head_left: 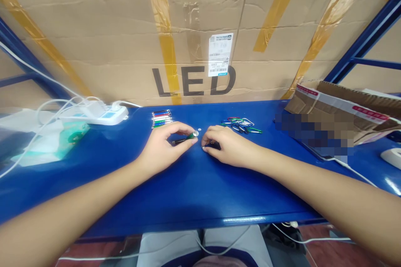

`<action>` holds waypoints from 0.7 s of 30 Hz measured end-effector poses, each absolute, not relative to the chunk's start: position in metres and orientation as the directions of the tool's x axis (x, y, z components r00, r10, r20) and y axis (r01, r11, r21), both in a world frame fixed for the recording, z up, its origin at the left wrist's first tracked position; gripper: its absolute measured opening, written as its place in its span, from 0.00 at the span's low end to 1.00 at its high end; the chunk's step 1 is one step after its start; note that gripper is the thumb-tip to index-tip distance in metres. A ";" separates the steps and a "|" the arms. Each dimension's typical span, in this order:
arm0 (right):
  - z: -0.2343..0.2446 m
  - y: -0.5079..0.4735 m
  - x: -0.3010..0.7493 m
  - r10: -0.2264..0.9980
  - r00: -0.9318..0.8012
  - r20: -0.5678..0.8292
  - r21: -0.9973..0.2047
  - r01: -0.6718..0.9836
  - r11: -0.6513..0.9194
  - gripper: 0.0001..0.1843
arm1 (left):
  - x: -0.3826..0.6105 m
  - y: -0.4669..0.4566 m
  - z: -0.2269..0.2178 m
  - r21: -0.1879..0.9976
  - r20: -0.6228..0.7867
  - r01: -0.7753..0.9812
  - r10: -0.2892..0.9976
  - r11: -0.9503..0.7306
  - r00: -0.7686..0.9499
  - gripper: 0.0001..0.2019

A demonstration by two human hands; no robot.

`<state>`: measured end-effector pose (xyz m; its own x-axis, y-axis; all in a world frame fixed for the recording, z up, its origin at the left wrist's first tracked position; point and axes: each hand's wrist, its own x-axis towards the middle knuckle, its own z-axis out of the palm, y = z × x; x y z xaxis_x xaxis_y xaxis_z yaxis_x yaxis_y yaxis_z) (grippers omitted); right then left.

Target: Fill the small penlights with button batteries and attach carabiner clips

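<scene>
Over the middle of the blue desk (175, 200), my two hands face each other, near but apart. My left hand (161, 148) has its thumb and forefinger drawn together around a small green cylinder (191, 136), whose bright ring-shaped end points toward my right hand (230, 144). A dark slim piece (178, 141) shows within the curve of the same hand; I cannot tell whether it is joined to the green part. My right hand is bent, fingertips curled close to the thumb, and I cannot tell whether it has hold of anything. Just past the green cylinder, a tiny pale disc (199, 129) lies on the desk. Beyond my left hand is a neat row of coloured sticks (161, 117) with silvery ends, and beyond my right a loose heap of carabiners (242, 124), among them green, blue, red and silver ones. Farther left sit a white power strip (117, 115) and a green-and-white packet (70, 133); on the right side stands a cardboard box (333, 98). Behind everything rises a large carton (125, 50) lettered LED, with a white label (220, 54) stuck above the letters.
</scene>
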<state>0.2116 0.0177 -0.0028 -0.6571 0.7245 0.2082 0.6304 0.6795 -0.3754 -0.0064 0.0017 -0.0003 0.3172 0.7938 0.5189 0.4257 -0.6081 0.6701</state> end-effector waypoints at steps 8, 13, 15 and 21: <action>-0.003 0.017 0.211 0.730 -0.620 0.287 -0.450 0.586 0.674 0.03 | -0.005 0.002 0.000 0.670 0.521 0.415 0.788 -0.615 0.326 0.07; 0.001 0.015 0.211 0.725 -0.554 0.409 -0.567 0.468 0.678 0.06 | -0.006 0.002 0.000 0.665 0.525 0.409 0.781 -0.625 0.340 0.06; 0.002 0.014 0.211 0.709 -0.533 0.462 -0.585 0.418 0.695 0.08 | -0.006 0.002 -0.001 0.660 0.529 0.407 0.776 -0.631 0.344 0.06; 0.004 0.013 0.209 0.728 -0.439 0.526 -0.636 0.366 0.680 0.05 | -0.006 0.002 -0.001 0.660 0.528 0.405 0.774 -0.633 0.349 0.06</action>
<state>0.2093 0.0135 0.0041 -0.4388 0.7283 0.5263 0.3659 0.6798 -0.6357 -0.0063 0.0024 -0.0015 0.3494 0.7742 0.5278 0.4049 -0.6328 0.6600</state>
